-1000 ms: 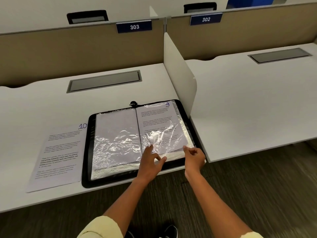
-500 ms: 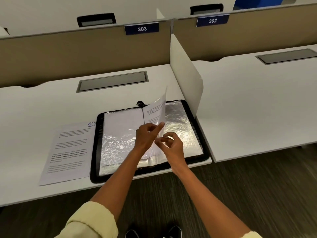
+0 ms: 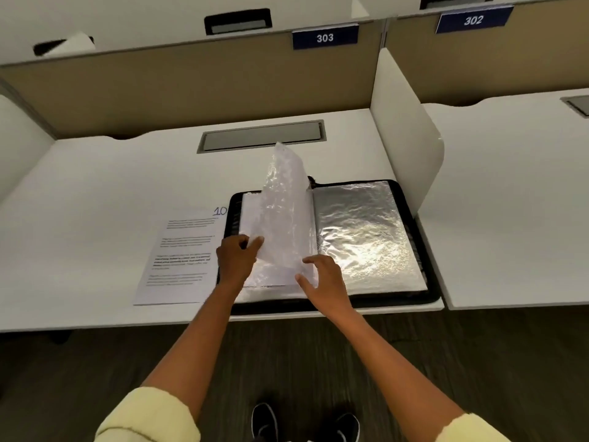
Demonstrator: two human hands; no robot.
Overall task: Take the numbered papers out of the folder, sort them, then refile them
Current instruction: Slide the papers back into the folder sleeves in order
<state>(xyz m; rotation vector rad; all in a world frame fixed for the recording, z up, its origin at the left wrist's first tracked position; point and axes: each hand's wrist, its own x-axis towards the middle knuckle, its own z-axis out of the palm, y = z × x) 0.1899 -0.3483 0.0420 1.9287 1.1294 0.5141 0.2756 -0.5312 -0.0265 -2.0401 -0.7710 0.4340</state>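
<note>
Since the earlier frame, the sleeve (image 3: 283,205) has swung upright over the folder (image 3: 411,224) at the bench's front edge, left hand (image 3: 234,260) pinching its lower left edge, right hand (image 3: 325,279) open beside it.

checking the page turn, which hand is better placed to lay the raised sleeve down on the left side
Left. The left hand already pinches the raised plastic sleeve at its left edge over the folder; the right hand only touches its lower corner.

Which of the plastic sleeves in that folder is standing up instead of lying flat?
The middle sleeve, pinched by the left hand near the spine. It rises upright, while the shiny sleeve on the right lies flat.
</note>
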